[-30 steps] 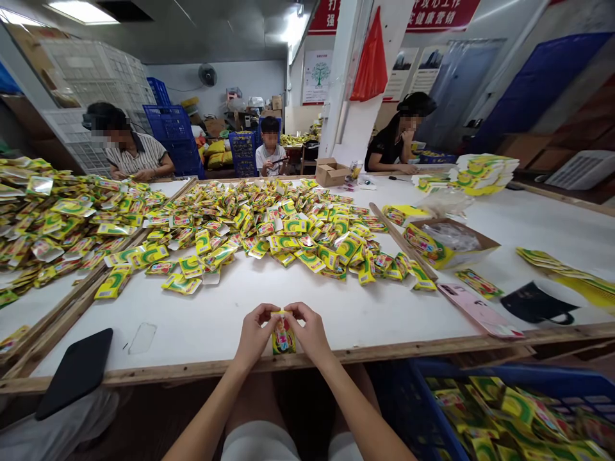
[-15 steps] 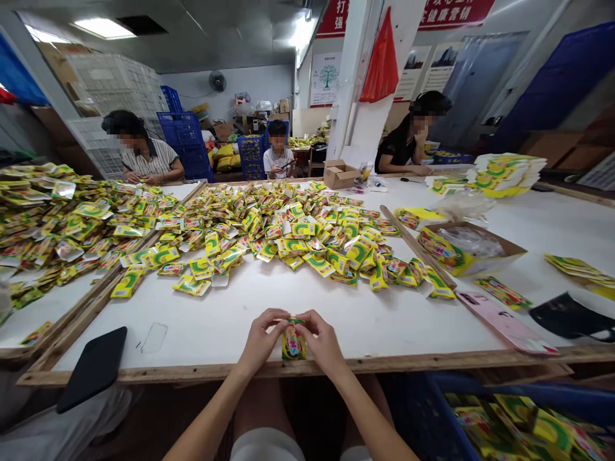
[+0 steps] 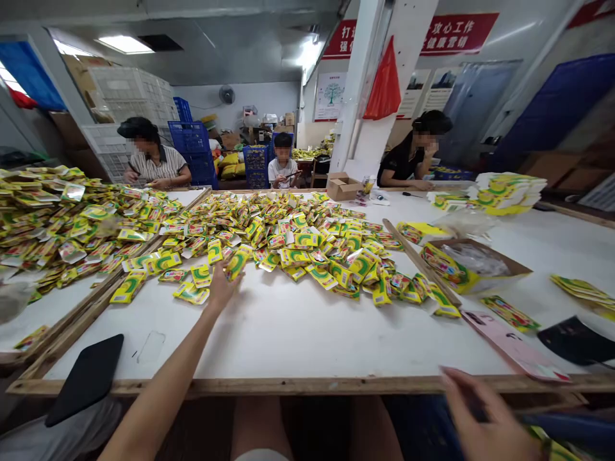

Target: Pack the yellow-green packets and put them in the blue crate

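Note:
My left hand (image 3: pixel 222 289) reaches to the near edge of a heap of small yellow-and-green printed cartons (image 3: pixel 307 240). Its fingers close round one small carton (image 3: pixel 237 262), which tilts up from the heap. Low at the right, my right hand (image 3: pixel 483 419) hangs past the table's wooden edge, blurred by motion. Thumb and fingers are apart there, and I see nothing between them. Beneath that hand, a blue crate (image 3: pixel 571 428) with yellow cartons in it shows only in part.
A black phone (image 3: pixel 89 374) lies over the table's left front edge. On the right are a pink phone-shaped item (image 3: pixel 516 346), a black cup-like item (image 3: pixel 576 340) and an open box (image 3: pixel 473 266) holding clear plastic. Wooden strips (image 3: pixel 423 262) divide the tabletop. Other people sit across it.
My hands have parted from the small carton they held together at the front edge. The left went forward to the heap, the right down toward the crate. That carton is out of sight.

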`<state>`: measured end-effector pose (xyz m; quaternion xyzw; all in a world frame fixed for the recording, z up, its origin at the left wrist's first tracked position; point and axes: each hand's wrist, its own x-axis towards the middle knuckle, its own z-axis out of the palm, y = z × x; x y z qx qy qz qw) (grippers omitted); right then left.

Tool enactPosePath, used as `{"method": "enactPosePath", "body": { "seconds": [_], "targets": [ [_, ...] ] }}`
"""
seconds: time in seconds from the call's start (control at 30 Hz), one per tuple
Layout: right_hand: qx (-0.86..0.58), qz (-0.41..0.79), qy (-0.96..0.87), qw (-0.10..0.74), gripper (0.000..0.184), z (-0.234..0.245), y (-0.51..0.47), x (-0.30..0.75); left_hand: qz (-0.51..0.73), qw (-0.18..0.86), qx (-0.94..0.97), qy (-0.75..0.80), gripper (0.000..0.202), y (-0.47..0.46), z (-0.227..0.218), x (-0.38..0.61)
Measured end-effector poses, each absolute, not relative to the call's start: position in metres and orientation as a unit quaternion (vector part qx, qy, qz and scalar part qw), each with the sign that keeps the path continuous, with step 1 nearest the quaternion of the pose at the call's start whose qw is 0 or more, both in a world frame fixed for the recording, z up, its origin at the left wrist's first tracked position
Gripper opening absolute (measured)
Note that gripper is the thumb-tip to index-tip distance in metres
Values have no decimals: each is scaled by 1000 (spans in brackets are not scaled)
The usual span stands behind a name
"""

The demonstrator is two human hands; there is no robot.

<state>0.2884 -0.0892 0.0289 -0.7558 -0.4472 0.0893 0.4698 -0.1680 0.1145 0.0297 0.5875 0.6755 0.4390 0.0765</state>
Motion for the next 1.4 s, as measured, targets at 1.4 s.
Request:
{"method": "enactPosePath", "body": {
  "seconds": [1.4],
  "targets": [
    [-465,564,-407,547,43,37,-55,102,495,431,570,494,27,-29,34,-54]
  ]
}}
